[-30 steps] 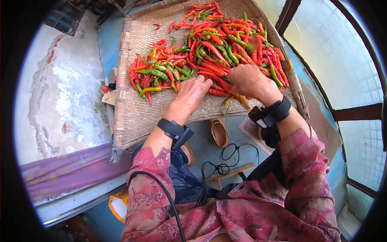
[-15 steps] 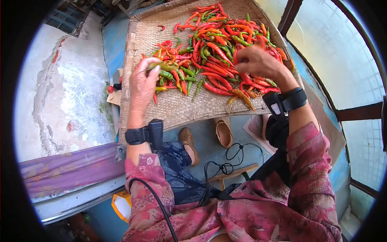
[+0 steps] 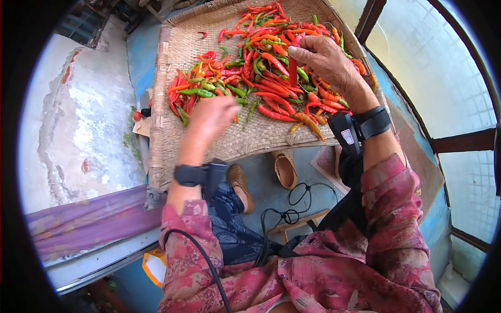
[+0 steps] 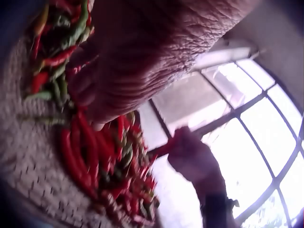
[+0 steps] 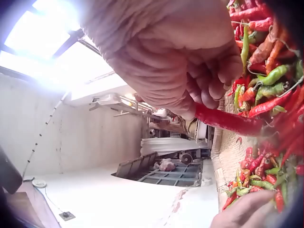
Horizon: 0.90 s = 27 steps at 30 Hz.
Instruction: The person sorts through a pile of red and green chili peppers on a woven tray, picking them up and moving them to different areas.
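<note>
My right hand (image 3: 326, 60) pinches a long red chili pepper (image 3: 293, 72) between thumb and fingers, above the larger pile of mixed chilies (image 3: 276, 86). In the right wrist view this red pepper sticks out past the thumb, pointing away from the hand. My left hand (image 3: 211, 120), blurred, hovers at the near edge of the smaller left pile (image 3: 198, 93) with its fingers loosely bent. No pepper shows in its grasp. Both piles mix red, green and orange chilies on a woven tray (image 3: 167, 141).
A lone small red chili (image 3: 202, 34) lies on the weave at the far left. Below the tray are shoes (image 3: 285, 171), a looped black cable (image 3: 292, 215) and a small wooden stool (image 3: 297, 225). Framed windows (image 3: 443, 78) stand at the right, a worn wall (image 3: 94, 115) at the left.
The left hand went from the middle to the left pile with a green chili, and now comes back rightward without it showing. The right hand has risen from the large pile with a red chili.
</note>
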Available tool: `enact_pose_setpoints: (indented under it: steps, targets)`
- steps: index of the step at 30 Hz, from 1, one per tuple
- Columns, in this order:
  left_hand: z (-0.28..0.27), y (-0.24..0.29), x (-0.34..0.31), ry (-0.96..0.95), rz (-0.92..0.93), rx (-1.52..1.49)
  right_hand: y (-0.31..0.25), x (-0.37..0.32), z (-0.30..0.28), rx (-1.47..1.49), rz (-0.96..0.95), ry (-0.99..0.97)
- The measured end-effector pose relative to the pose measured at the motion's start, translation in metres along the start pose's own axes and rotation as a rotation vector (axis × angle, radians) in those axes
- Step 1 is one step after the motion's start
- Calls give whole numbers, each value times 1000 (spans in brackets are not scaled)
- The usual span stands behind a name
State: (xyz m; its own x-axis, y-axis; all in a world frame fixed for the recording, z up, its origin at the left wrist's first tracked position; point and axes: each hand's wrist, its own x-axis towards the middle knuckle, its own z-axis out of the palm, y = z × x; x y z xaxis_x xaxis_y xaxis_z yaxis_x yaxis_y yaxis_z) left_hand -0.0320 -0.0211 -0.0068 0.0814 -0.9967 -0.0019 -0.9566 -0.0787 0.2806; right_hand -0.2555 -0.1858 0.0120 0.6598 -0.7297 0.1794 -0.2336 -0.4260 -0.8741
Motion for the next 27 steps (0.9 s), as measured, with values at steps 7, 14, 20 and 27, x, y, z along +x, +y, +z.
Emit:
enact_pose_setpoints:
  steps: [7, 14, 20, 27]
  targets:
    - [79, 42, 28, 65, 357, 167, 4, 1, 0, 3, -40, 13]
    - [75, 42, 25, 12, 353, 115, 11, 4, -7, 165, 90, 42]
    - [24, 41, 19, 11, 103, -276, 13, 4, -3, 404, 144, 137]
    - [-15, -30, 12, 494, -305, -200, 6, 8, 18, 344, 144, 119]
